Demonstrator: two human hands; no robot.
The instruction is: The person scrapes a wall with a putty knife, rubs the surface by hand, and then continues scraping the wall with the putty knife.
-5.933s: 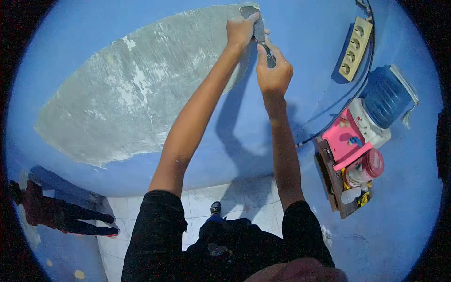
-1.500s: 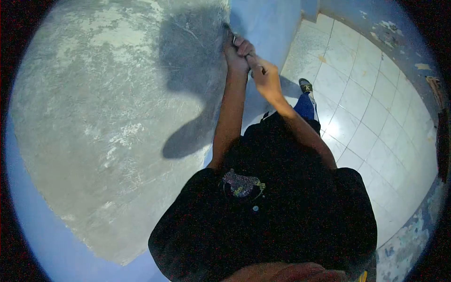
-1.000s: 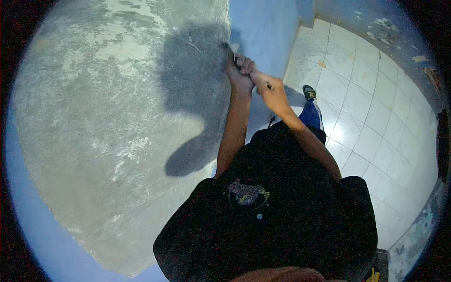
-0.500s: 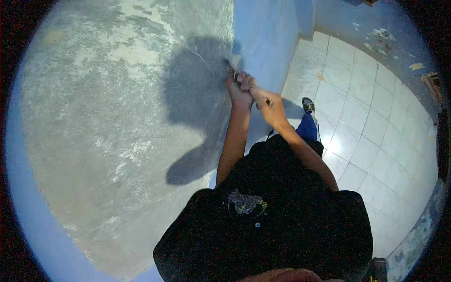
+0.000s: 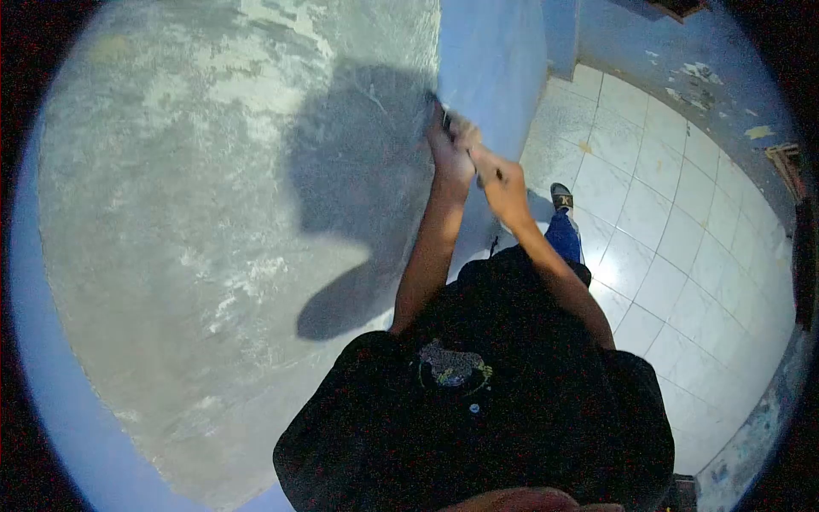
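My left hand [image 5: 452, 152] is closed round a thin tool, of which only a narrow, dark and pale piece shows near the fingertips. The tool's far end is close to the edge where the grey, scraped wall surface [image 5: 171, 213] meets blue paint [image 5: 490, 60]. Just to the right, my right hand [image 5: 502, 179] is closed too, its fingers reaching to the left hand and the tool. What lies inside the right fist is hidden. Both hands touch each other, and motion blurs the fingers.
White floor tiles [image 5: 640, 205] stretch to the right. A foot in a dark sandal [image 5: 561, 198] stands near the wall. Another blue wall [image 5: 636, 51] with peeling patches runs along the top right. A brownish object [image 5: 783, 166] is at the far right. Shadows fall on the grey wall.
Both hands have moved slightly right in view, still together. The view itself has shifted a little, and the pale piece near the fingertips shows less.
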